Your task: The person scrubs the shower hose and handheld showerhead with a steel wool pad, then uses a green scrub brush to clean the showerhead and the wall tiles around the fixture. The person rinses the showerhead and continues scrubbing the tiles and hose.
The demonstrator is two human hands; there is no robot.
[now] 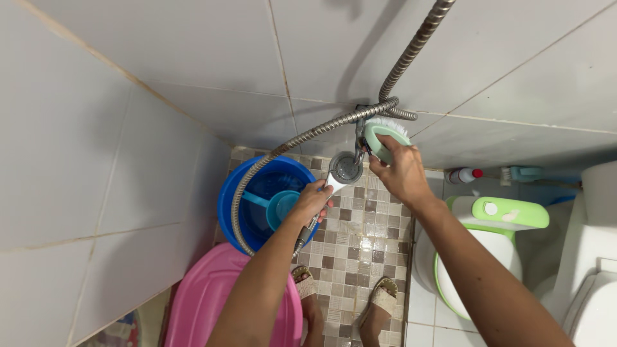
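Tiled bathroom, mosaic floor. Pink tub near left, blue bucket behind it. Left hand grips shower head, face up. Right hand holds green brush at wall fitting. Scrubbing looks mid-way; no suds visible.

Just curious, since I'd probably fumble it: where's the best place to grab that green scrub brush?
Grip the green brush over its rounded back, coming from the side away from the wall, as the right hand does. Its white bristles face the tiles, so only the smooth back is free.
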